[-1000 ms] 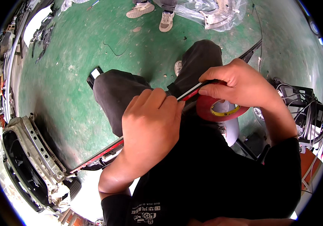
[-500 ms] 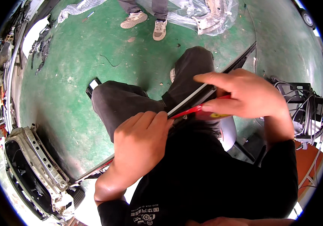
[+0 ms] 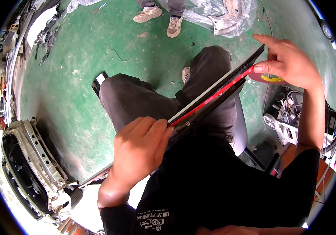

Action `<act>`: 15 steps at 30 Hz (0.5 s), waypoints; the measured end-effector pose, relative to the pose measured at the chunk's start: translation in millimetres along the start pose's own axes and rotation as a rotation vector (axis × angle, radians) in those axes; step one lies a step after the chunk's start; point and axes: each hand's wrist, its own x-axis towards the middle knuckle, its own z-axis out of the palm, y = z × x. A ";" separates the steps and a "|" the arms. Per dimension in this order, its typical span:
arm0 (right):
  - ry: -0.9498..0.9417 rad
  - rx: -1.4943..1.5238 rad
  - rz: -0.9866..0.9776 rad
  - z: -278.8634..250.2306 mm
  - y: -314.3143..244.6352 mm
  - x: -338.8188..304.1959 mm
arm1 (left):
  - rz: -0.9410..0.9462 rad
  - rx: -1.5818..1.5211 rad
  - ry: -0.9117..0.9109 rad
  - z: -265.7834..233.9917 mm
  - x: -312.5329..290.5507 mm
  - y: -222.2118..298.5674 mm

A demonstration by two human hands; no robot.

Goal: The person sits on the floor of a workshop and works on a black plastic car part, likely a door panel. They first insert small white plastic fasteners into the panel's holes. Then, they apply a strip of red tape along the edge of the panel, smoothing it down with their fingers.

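Note:
A long, narrow black trim strip with a pale edge lies slantwise across my lap, its far end up to the right. My left hand is closed round its middle. From those fingers a taut band of red tape runs along the strip to my right hand, close to the strip's far end. There the tape roll, dark red with a yellow label, sits beneath my right thumb, partly hidden by the hand. The right index finger is stretched out past the strip.
A stripped metal vehicle frame part stands at the left. Coiled cables and equipment sit at the right. Ahead are another person's shoes and a plastic-wrapped part. A small black-and-white object rests on the green floor by my knee.
My right hand has moved up and right along the strip with the tape roll, and a longer stretch of red tape shows. My left hand keeps its grip in nearly the same place.

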 end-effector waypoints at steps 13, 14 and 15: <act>-0.134 0.199 0.223 11.4 -4.2 14.5 | -0.001 0.001 0.025 5.5 1.2 -7.2; -0.164 0.220 0.235 11.0 -1.3 17.7 | 0.000 -0.001 0.023 5.7 1.2 -7.2; -0.195 0.240 0.246 10.8 1.1 19.1 | 0.000 -0.003 0.021 5.8 1.3 -7.0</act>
